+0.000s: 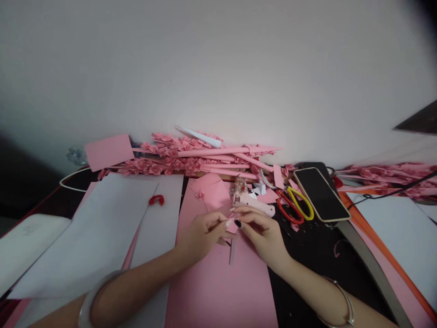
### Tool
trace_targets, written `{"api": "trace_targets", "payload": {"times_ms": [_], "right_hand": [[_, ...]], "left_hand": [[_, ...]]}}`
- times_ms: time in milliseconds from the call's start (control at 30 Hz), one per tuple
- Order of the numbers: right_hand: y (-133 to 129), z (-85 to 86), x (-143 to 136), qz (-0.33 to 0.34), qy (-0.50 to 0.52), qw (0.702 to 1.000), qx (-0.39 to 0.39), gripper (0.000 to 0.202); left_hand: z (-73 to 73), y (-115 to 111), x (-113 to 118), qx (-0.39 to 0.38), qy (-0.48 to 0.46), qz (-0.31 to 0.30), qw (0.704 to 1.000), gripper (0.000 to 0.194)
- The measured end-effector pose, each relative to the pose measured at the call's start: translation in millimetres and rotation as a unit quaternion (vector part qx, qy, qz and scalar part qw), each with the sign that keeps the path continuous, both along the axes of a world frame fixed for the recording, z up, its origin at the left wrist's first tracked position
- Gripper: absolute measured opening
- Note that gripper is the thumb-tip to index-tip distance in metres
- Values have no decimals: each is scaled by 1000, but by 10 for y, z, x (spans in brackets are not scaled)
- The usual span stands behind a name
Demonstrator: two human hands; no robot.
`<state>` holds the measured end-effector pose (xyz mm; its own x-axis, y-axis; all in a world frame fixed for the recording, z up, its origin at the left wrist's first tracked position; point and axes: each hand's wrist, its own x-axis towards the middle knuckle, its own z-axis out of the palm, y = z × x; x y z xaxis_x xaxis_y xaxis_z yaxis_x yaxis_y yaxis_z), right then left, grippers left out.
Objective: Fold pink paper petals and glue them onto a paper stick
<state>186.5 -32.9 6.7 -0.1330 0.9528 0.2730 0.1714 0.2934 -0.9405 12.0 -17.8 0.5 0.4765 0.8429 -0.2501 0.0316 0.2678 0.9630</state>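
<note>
— As you face the far edge of the surface [290, 291], white sheets [88, 228] cover much of its left side, and a large pink sheet [221, 291] runs up the middle.

— And beyond that?

— A bundle of pink paper flowers [177, 155] lies along the far edge, its stems pointing right.

— How do things stand in the middle?

— Your left hand [206, 231] and right hand [264, 237] are both narrowed to a pinch above the large pink sheet, close together, neither one free.

— What lies around the right one?

— Toward the far edge, right of the middle, you have a phone [322, 194], with scissors [295, 207] just left of it. What looks like a glue gun [254, 203] lies just past your fingers, its handle slanting rightward, nearer the right hand.

— And the thing being held?

— The small pink paper piece [232, 226] sits between the fingertips of both your hands, so neither is nearer. Your fingers hide too much to tell its long axis. Just below, a narrow pale strip [232, 254] points toward the near edge; whether the two are joined, I cannot tell.
</note>
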Motion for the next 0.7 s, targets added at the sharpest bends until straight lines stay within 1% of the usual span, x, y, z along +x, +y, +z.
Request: {"api": "trace_targets", "payload": {"times_ms": [133,267,367,467,600,700], "right_hand": [[-3,-9,17,1,-32,999,33,22],[-7,-8,18,5,-47,997,58,20],[-7,5,18,4,-83,992,91,22],[-12,16,32,13,-126,983,134,26],[-24,17,60,25,-184,963,194,33],[-25,12,75,40,-220,950,220,39]], "left_hand": [[2,-2,-5,6,6,2,1000,17],[12,-6,-8,23,13,3,1000,19],[26,-7,-7,22,13,11,1000,20],[50,-7,-6,0,6,14,1000,21],[84,5,-9,-26,-14,14,999,24],[105,22,-14,-46,-23,23,998,27]]}}
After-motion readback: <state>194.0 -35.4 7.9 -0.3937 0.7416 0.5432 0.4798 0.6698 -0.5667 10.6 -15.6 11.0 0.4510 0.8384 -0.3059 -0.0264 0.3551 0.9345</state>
